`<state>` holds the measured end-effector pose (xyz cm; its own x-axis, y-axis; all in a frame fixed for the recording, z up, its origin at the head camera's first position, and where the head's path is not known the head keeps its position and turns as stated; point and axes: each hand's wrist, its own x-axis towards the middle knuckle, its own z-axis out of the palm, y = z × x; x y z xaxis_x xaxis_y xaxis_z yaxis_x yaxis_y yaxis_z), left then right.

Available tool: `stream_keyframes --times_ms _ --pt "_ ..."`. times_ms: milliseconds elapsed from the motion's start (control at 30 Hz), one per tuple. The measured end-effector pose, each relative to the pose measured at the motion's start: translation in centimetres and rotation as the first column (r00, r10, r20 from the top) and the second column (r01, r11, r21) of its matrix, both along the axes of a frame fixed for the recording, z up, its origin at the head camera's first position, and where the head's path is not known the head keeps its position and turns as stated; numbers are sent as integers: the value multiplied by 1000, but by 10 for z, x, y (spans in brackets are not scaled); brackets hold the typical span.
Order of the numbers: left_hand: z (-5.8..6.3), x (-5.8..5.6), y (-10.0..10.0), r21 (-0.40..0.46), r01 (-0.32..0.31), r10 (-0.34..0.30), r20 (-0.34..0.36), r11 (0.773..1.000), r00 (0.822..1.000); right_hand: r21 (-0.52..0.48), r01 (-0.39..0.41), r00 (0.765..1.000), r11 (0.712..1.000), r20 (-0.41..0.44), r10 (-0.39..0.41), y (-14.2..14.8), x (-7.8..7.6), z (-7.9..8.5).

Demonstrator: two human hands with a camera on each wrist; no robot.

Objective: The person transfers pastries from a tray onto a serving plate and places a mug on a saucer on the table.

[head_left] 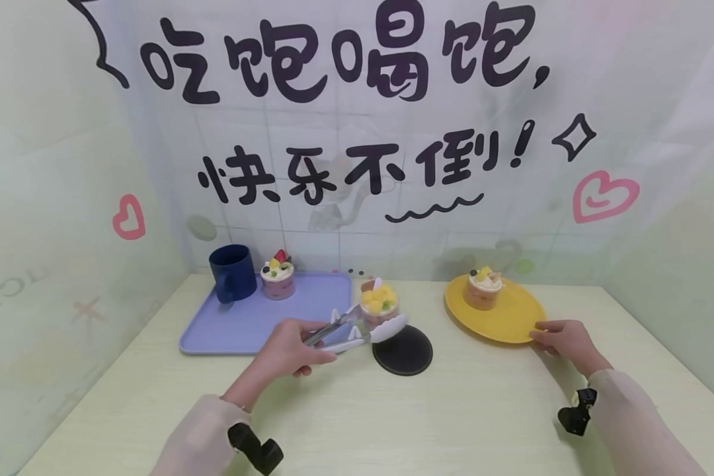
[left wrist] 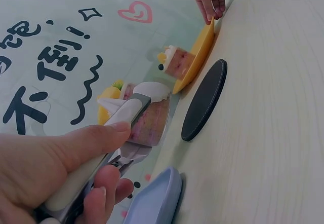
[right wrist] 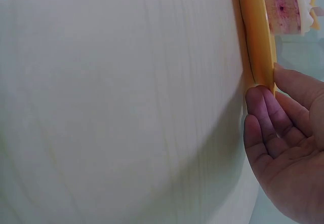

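Note:
My left hand (head_left: 294,347) grips a pair of tongs (head_left: 348,340) with white tips. Between those tips is a dessert cup (head_left: 379,304) topped with yellow fruit cubes, held up off the table in the left wrist view. My right hand (head_left: 568,340) pinches the near right rim of a yellow plate (head_left: 512,311), thumb on top and fingers below. On that plate stands another dessert cup (head_left: 484,289) with cream and fruit. Below and just right of the tongs lies a round black coaster (head_left: 403,350).
At the left, a lavender tray (head_left: 214,337) bears a dark blue mug (head_left: 233,271) and a dessert cup (head_left: 277,277) with a strawberry on top. A printed curtain (head_left: 357,251) closes off the back of the pale wooden table (head_left: 440,423).

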<state>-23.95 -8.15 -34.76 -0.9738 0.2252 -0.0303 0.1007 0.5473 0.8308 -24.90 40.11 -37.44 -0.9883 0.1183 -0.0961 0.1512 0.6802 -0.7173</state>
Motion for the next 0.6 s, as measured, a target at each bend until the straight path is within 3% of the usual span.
stream_keyframes --times_ms 600 --pt "-1 -8 20 24 75 -74 -14 997 997 -13 22 1000 1000 8 -22 1 -2 -2"
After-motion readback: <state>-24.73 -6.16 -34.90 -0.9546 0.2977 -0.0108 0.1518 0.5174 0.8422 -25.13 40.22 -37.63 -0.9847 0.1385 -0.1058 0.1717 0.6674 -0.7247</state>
